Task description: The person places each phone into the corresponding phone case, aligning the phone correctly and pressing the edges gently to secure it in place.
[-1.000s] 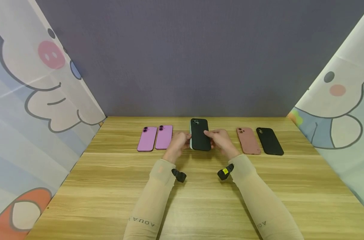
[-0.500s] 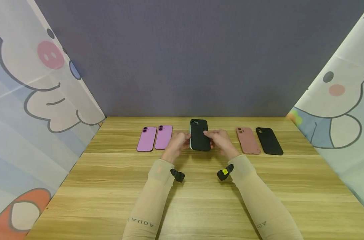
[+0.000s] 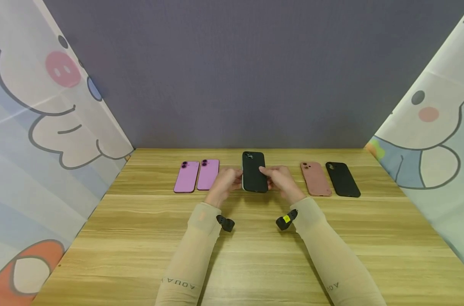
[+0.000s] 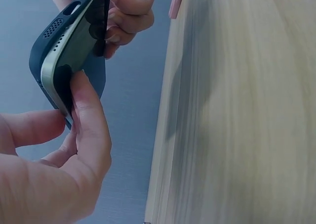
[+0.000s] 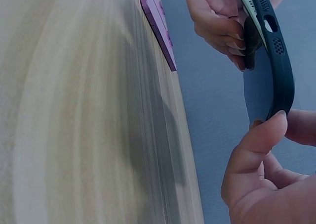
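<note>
Above the middle of the wooden table, both hands hold a black phone case (image 3: pixel 256 173) with a pale green phone (image 4: pixel 48 71) partly seated in it. The case's back and camera opening face up in the head view. My left hand (image 3: pixel 226 179) pinches the phone's left side between thumb and fingers, where its pale edge stands out from the case. On the opposite side, my right hand (image 3: pixel 281 178) grips the case, thumb on its back and fingers beneath. In the right wrist view, the case's bottom rim (image 5: pixel 282 78) shows a charging-port opening and speaker holes.
Two pink-purple phones (image 3: pixel 187 177) (image 3: pixel 208 174) lie left of the hands. To the right lie a dusty-pink phone case (image 3: pixel 316 179) and another black phone case (image 3: pixel 343 179). A grey panel (image 3: pixel 251 76) stands behind the table (image 3: pixel 251 259), with cartoon-print cloth (image 3: pixel 431 127) at both sides.
The pale strip of phone along the case's left side has grown narrower, so the phone sits deeper in the case. Both hands keep their hold and stay nearly in place.
</note>
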A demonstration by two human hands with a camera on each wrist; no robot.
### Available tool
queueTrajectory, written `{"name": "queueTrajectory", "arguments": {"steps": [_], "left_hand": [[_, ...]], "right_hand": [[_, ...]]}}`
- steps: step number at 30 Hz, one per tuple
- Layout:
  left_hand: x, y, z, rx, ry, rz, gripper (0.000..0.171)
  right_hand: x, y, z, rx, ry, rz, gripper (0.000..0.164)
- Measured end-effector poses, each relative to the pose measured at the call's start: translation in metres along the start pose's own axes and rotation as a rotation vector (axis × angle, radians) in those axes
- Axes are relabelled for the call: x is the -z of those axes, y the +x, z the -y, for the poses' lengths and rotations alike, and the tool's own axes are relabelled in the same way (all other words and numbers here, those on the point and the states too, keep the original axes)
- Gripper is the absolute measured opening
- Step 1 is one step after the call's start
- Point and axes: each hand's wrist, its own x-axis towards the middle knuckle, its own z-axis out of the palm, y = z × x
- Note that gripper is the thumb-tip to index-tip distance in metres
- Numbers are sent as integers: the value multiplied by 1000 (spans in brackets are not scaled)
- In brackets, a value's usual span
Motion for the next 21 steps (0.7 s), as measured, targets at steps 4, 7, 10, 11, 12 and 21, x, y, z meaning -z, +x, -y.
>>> {"name": "queueTrajectory", "arguments": {"steps": [4, 7, 10, 11, 12, 21], "left_hand": [[-1, -1, -2, -1, -5, 2, 17], [-1, 0, -3, -7, 7, 8, 21], [-1, -1, -2, -16, 28, 18, 27], [-1, -1, -2, -19, 36, 20, 28], [-1, -1, -1, -21, 43, 24, 30], [1, 0, 0, -32, 72, 20, 33]], "right_hand": [[0, 0, 1, -1, 2, 0, 40], [-1, -1, 1, -3, 9, -3, 39], [-1, -1, 1, -9, 15, -1, 39], [-1, -2, 1, -12, 18, -2, 39], [-1, -2, 2, -14, 19, 0, 39], [-1, -2, 3, -12, 27, 11, 41]]}}
